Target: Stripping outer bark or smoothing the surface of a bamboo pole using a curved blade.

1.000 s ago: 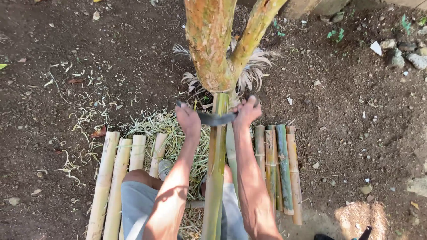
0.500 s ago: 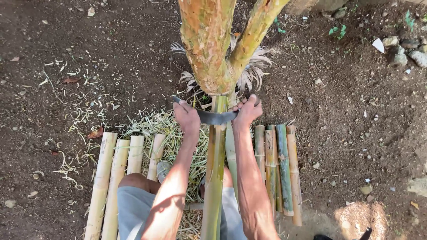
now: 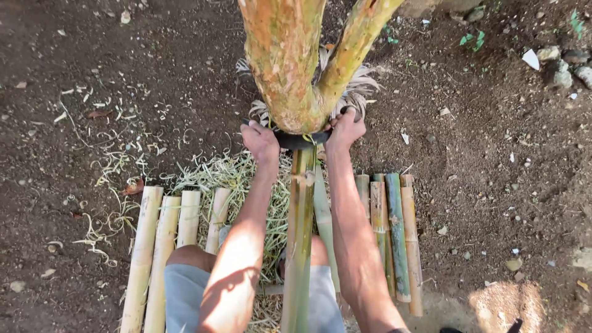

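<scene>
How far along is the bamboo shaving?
Done: pale shaved slats lie left, over a heap of shavings. In hand: left hand and right hand grip a dark blade across the green pole. Left: greener pieces at right.

A single view is given, taken from a camera worn on the head and aimed steeply down along the forearms. The forked tree trunk [image 3: 290,68] is met at close range at the top centre; the bare soil ground [image 3: 493,185] is seen spreading to both sides of it, and the knees are caught below it at the lower edge.
</scene>
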